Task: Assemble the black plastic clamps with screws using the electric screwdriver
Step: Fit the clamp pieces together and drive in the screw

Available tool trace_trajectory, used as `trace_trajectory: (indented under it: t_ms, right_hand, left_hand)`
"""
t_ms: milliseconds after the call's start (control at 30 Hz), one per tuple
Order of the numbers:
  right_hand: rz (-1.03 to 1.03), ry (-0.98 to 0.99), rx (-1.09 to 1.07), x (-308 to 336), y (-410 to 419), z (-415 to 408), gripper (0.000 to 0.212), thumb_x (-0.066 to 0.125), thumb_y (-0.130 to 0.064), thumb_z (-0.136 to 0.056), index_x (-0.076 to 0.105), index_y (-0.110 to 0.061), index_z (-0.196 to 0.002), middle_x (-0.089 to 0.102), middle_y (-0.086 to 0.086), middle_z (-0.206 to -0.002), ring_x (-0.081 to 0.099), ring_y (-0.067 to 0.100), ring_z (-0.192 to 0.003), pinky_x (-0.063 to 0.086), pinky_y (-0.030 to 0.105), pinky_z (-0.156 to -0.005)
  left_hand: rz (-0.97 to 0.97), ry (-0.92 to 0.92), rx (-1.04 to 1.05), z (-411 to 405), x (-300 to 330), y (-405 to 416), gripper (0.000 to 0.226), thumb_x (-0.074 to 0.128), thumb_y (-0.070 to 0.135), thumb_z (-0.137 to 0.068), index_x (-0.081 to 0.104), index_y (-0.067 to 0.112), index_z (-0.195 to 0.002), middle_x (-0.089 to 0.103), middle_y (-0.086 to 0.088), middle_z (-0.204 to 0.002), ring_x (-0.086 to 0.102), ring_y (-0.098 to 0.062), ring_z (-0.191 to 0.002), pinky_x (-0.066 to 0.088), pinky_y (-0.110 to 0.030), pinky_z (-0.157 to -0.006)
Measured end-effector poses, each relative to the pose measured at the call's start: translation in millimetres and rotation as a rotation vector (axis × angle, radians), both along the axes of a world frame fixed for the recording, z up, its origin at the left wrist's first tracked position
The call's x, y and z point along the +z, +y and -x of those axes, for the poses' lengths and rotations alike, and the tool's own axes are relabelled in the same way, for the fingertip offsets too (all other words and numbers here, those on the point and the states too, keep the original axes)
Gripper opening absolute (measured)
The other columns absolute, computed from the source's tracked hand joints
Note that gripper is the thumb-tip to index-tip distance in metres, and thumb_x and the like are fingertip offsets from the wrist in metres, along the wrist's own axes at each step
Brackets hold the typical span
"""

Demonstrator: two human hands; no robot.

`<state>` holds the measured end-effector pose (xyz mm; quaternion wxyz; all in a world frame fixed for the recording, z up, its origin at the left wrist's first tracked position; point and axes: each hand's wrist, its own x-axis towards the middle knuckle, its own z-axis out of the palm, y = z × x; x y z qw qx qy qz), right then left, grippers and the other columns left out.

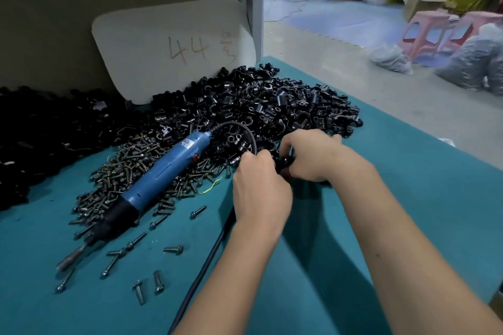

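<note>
Head view: both hands meet at centre, just below the clamp pile (261,106), which sprawls toward 12–1 o'clock on the teal table (408,198). Left hand (260,187) and right hand (307,156) both have fingers curled in around a small black clamp piece (284,164) pinched between them; prob. fitting two halves together or seating a screw, but fingers hide most of it so can't tell which. They hold it close to the pile edge, likely so the next part is a short reach away.

Electric screwdriver (160,171) lies untouched at 9 o'clock of the hands, resting across the screw pile (128,171), bit end toward 7 o'clock, its cable (206,258) looping back past the left wrist. Parked there w/ handle angled toward the hands, it looks easy to grab once the clamp is ready. Loose screws (174,249) lie scattered at 7–8 o'clock. A second dark heap of parts (40,139) sits at far 9–10 o'clock, w/ a white board marked 44 (168,49) propped behind the piles at 11 o'clock
</note>
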<state>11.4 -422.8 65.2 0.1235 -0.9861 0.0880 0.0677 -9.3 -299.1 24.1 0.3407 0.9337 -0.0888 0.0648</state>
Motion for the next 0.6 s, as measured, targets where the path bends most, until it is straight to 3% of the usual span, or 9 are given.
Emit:
trace_trajectory:
  t_ms: [133,267,367,433,467,533,600]
  right_hand:
    - [0.020,-0.014,0.009,-9,12,-7,0.020,0.061,-0.013,-0.088,0.072,-0.029,-0.093,0.070,-0.001,-0.098,0.055,0.031,-0.106,0.024,0.060,-0.106]
    - [0.125,-0.089,-0.019,-4,12,-11,0.017,0.060,-0.019,-0.094,0.066,-0.022,-0.079,0.065,0.004,-0.098,0.049,0.034,-0.110,0.032,0.054,-0.100]
    - [0.123,-0.150,-0.008,20,22,-18,0.023,0.057,-0.026,-0.103,0.063,-0.016,-0.083,0.064,0.008,-0.102,0.052,0.035,-0.107,0.042,0.055,-0.100]
    - [0.000,-0.225,0.048,38,35,-25,0.029,0.054,-0.025,-0.105,0.064,-0.005,-0.087,0.070,0.015,-0.092,0.064,0.037,-0.086,0.056,0.046,-0.081]
    - [-0.090,-0.276,0.085,45,44,-30,0.032,0.054,-0.024,-0.106,0.064,0.000,-0.087,0.071,0.018,-0.086,0.066,0.036,-0.076,0.056,0.040,-0.068]
    - [-0.255,-0.333,0.156,51,73,-36,0.032,0.056,-0.026,-0.106,0.064,-0.002,-0.088,0.072,0.012,-0.077,0.066,0.026,-0.064,0.047,0.028,-0.050]
    - [-0.344,-0.338,0.245,46,106,-41,0.027,0.055,-0.026,-0.107,0.062,-0.006,-0.090,0.068,0.005,-0.074,0.063,0.020,-0.063,0.039,0.024,-0.047]
  left_hand:
    - [0.107,0.067,-0.030,-5,3,2,0.029,0.049,-0.001,-0.082,0.068,0.015,-0.095,0.068,-0.007,-0.092,0.059,-0.031,-0.085,0.046,-0.038,-0.068]
    - [0.436,0.181,0.005,-11,11,13,0.022,0.058,0.005,-0.079,0.070,0.023,-0.079,0.069,0.006,-0.076,0.067,-0.014,-0.075,0.055,-0.031,-0.068]
    - [0.691,0.209,0.057,-16,26,36,0.016,0.056,0.021,-0.071,0.071,0.024,-0.074,0.073,0.005,-0.073,0.073,-0.021,-0.074,0.063,-0.045,-0.070]
    - [0.739,0.140,0.096,-21,34,57,0.019,0.054,0.026,-0.069,0.071,0.029,-0.077,0.074,0.008,-0.073,0.073,-0.018,-0.070,0.061,-0.045,-0.066]
    - [0.756,0.092,0.123,-24,37,70,0.018,0.055,0.026,-0.070,0.071,0.029,-0.076,0.074,0.009,-0.074,0.073,-0.017,-0.070,0.061,-0.046,-0.067]
    - [0.768,0.021,0.203,-30,39,94,0.016,0.057,0.026,-0.071,0.071,0.031,-0.077,0.074,0.009,-0.075,0.073,-0.020,-0.074,0.062,-0.051,-0.074]
    - [0.772,0.007,0.280,-35,40,113,0.014,0.060,0.026,-0.073,0.072,0.032,-0.077,0.073,0.009,-0.075,0.071,-0.023,-0.077,0.062,-0.054,-0.076]
